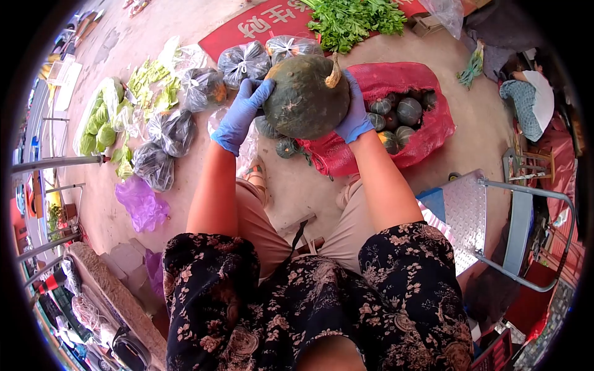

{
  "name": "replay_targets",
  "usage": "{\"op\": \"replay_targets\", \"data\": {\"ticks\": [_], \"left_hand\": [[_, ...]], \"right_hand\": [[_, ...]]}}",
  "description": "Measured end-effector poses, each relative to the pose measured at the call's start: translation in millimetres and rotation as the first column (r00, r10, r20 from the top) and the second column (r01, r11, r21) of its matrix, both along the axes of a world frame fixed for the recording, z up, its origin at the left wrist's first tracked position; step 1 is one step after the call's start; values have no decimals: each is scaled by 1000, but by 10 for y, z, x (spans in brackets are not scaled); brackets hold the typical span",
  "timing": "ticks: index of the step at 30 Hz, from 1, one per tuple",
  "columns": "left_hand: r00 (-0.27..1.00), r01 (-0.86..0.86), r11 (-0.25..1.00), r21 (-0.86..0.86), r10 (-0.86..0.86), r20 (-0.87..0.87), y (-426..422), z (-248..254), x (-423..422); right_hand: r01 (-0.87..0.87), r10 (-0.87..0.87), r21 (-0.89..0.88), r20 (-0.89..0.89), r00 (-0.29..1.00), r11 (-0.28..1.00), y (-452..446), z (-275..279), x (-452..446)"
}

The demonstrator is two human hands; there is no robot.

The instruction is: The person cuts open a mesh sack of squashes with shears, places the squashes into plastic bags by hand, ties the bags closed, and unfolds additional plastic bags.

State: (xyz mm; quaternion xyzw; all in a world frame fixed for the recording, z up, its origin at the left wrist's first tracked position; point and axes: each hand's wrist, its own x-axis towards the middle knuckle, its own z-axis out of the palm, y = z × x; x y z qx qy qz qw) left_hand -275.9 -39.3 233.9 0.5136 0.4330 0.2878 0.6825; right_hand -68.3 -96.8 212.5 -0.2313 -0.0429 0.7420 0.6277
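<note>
A large dark green pumpkin [304, 99] with a dry tan stem is held up in front of me between both hands. My left hand [243, 117], in a blue glove, presses on its left side with the thumb towards its face. My right hand [355, 112], also gloved in blue, holds its right side, and the fingers are partly hidden behind it. Just right of the pumpkin, an open red mesh sack [433, 133] on the ground holds several small dark green pumpkins [409, 112]. Some more small pumpkins [287, 147] lie below the held one.
Several bagged pumpkins [244, 63] stand behind and left, near leafy greens [356, 21] on a red banner [247, 31]. Bagged cabbages [102, 123] and a purple bag [142, 203] lie left. A metal platform cart [467, 216] is at right. A person [529, 102] is at far right.
</note>
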Motion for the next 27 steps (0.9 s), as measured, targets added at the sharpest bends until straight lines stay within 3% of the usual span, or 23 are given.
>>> {"op": "replay_targets", "data": {"ticks": [2, 3, 4, 6, 8, 10, 12, 16, 18, 21, 22, 27], "left_hand": [[997, -9, 999, -43, 12, 70, -9, 106, -190], [982, 12, 995, -97, 6, 188, -18, 144, -245], [971, 119, 987, -110, -93, 219, 47, 101, -370], [940, 250, 965, -78, -222, 261, 200, -110, -661], [933, 345, 902, -261, -298, 204, 278, -305, -931], [942, 317, 891, -325, -256, 217, 251, -839, -1144], [954, 279, 865, -417, -201, 221, 183, -1398, -1348], [977, 110, 849, -517, 3, 213, 29, -2310, -1649], [963, 45, 854, -519, 101, 250, 47, -2608, -1839], [934, -227, 816, -531, 338, 119, 126, -2883, -2123], [916, -251, 758, -603, 388, 106, 177, -2925, -2238], [886, -436, 717, -544, 450, -116, 420, -3162, -2551]], "right_hand": [[-89, 89, -4, 37, 995, 996, 52, 42, -200], [-169, 170, -31, 40, 985, 985, 96, -35, -297], [-245, 247, -55, 39, 968, 968, 182, -141, -381], [-384, 389, -104, 37, 921, 918, 372, -384, -548], [-501, 511, -178, 12, 860, 847, 535, -769, -743], [-576, 585, -283, -60, 809, 767, 580, -1113, -947], [-539, 563, -396, -65, 824, 743, 506, -1575, -1175], [-508, 515, -448, -119, 849, 735, 373, -2336, -1585], [-486, 562, -461, 33, 826, 742, 471, -2473, -1744], [-557, 650, -357, 247, 719, 750, 832, -2745, -2013], [-582, 671, -359, 214, 709, 730, 959, -2818, -2116], [-676, 715, -414, -79, 694, 610, 1299, -3377, -2558]]}}
